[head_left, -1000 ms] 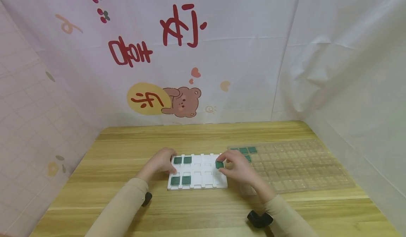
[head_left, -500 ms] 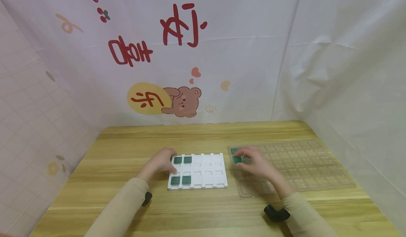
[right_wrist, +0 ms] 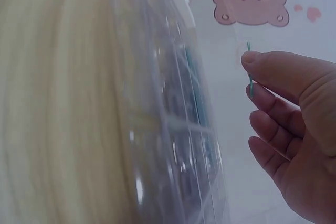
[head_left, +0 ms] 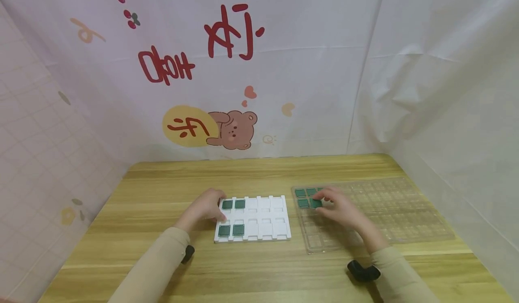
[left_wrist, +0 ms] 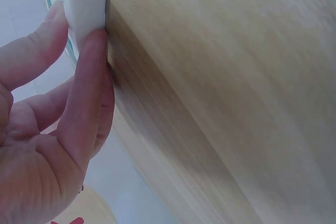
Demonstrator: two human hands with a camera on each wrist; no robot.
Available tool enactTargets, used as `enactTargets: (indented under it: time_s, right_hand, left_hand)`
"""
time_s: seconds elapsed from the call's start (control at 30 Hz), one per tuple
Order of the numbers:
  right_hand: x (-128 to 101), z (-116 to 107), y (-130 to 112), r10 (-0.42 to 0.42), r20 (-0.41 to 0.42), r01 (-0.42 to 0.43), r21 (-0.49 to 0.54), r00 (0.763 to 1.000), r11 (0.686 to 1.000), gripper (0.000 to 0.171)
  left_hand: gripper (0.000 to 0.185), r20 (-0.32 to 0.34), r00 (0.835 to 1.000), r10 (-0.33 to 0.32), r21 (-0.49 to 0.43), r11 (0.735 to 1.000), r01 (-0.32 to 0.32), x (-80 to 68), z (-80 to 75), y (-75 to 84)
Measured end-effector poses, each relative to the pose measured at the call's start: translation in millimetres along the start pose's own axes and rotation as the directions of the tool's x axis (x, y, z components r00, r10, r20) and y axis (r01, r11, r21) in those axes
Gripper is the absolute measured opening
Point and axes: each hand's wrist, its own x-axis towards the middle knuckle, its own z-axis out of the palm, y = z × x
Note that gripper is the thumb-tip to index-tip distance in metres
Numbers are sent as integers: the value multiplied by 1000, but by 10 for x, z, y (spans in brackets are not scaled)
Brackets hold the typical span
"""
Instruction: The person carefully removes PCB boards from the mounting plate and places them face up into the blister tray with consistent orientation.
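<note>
My left hand [head_left: 207, 204] grips the left edge of the white tray [head_left: 265, 222], thumb on top. In the left wrist view, its fingers [left_wrist: 86, 87] press against the tray's side. Small green square chips lie in the tray's two left columns. My right hand [head_left: 340, 209] is over the left part of a clear plastic tray [head_left: 314, 241]. Between its thumb and index finger it pinches a thin green chip [right_wrist: 250, 72], seen edge-on above the tray in the right wrist view. Several other green chips [head_left: 302, 203] sit in the clear tray's far left corner, partly hidden by the fingers.
Both trays lie side by side on a wooden table [head_left: 243, 271], with a narrow strip of wood between them. White printed cloth [head_left: 308, 68] hangs behind and at both sides. A black wrist device [head_left: 364, 271] hangs under the right forearm.
My right hand has moved right, from the white tray's right end, where it held a green chip, to the clear tray's second chip column. The left hand has stayed on the white tray.
</note>
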Motion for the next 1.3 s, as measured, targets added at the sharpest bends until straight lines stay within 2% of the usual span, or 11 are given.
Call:
enactTargets:
  time_s: [0.17,0.53,0.87,1.3]
  right_hand:
    - [-18,-50,99,33,26,-31,-57,999,998,27]
    - [8,-202,169,36,37,-32,-104,999,994,24]
    - [26,-254,294,37,101,-23,-138,994,990,25]
    - [72,-282,391,46,153,-17,-183,987,983,24]
  left_hand:
    - [66,4,1000,5,-4,1000,-5,-2,-9,1]
    - [65,6,1000,-6,-8,1000,6,0,-12,7]
    - [66,6,1000,-6,-35,999,7,-4,0,6]
    - [65,-1,1000,7,17,1000,-7,-17,-21,26]
